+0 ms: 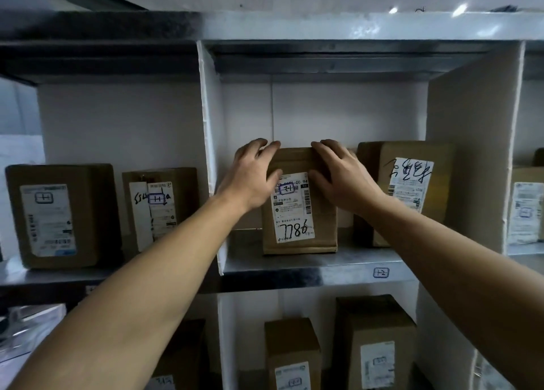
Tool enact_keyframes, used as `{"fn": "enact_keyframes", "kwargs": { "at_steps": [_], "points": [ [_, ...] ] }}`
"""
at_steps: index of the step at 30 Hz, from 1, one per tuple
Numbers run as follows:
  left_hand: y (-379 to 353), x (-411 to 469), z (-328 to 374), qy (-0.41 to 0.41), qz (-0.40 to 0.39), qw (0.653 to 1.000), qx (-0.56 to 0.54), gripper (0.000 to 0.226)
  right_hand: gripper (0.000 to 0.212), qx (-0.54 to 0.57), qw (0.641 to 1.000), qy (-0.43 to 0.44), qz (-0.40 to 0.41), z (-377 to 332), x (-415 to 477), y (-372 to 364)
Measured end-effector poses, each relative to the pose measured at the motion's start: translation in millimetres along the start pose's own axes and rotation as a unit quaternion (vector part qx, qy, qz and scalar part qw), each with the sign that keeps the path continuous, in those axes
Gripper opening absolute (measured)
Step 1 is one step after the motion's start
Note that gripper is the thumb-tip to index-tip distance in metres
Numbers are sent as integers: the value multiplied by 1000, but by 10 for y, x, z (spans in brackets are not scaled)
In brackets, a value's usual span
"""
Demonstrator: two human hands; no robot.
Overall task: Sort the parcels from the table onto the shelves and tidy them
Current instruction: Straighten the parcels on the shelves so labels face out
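Parcel near the shelf lip may tip

Parcel [298, 213] marked 7786 stands upright in the middle bay of the shelf [294, 273], near the front lip. Left hand [253, 174] and right hand [344, 177] hold its top corners, fingers [322, 146] curled over the top edge and thumbs on the face.

A push high up could topple it backward, a pull could drag it off, and the right wrist could knock the neighbouring parcel [412, 189] at 3 o'clock.

Count: two hands, two parcels in this bay, two left-bay parcels [59, 216] at 9 o'clock, two lower parcels [376, 342] at 6 o'clock, and perhaps more in the dim corners.
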State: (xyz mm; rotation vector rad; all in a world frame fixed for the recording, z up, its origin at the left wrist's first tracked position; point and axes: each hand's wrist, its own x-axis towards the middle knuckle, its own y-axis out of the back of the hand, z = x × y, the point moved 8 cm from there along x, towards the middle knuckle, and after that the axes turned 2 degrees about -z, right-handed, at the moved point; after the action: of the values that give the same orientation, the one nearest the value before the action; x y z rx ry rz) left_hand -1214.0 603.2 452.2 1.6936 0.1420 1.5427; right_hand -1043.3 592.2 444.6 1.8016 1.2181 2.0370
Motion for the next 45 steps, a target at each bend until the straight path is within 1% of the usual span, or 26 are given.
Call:
{"fn": "enact_keyframes", "kwargs": {
  "at_steps": [3, 8, 17, 23, 29, 34, 37, 41, 45],
  "points": [
    [25, -10, 30, -4, 4, 1000, -1, 56, 60, 24, 999, -1, 24, -46, 9, -39],
    [48, -32, 45, 4, 10, 1000, 6, 54, 59, 43, 999, 7, 27, -62, 44, -74],
    [22, -10, 53, 44, -23, 999, 16, 57, 65, 29, 999, 37, -9, -4, 41, -55],
    [65, -60, 51, 71, -8, 997, 20, 55, 62, 88, 996, 21, -11, -35, 72, -71],
    [85, -96, -9, 73, -13, 996, 44, 58, 62, 87, 996, 27, -13, -85, 108, -139],
    [102, -75, 28, 68, -21, 996, 55, 58, 63, 49, 998, 41, -6, -72, 76, -96],
    [192, -62, 103, 54, 17, 997, 60, 56, 60, 12, 998, 55, 18, -87, 24, 52],
    [298, 12, 427, -10, 93, 994, 53, 51, 51, -68, 990, 100, 73, 15, -77, 342],
    [207, 151, 859, -69, 129, 988, 45, 49, 51, -105, 987, 72, 98, 437, -193, 663]
  ]
}}
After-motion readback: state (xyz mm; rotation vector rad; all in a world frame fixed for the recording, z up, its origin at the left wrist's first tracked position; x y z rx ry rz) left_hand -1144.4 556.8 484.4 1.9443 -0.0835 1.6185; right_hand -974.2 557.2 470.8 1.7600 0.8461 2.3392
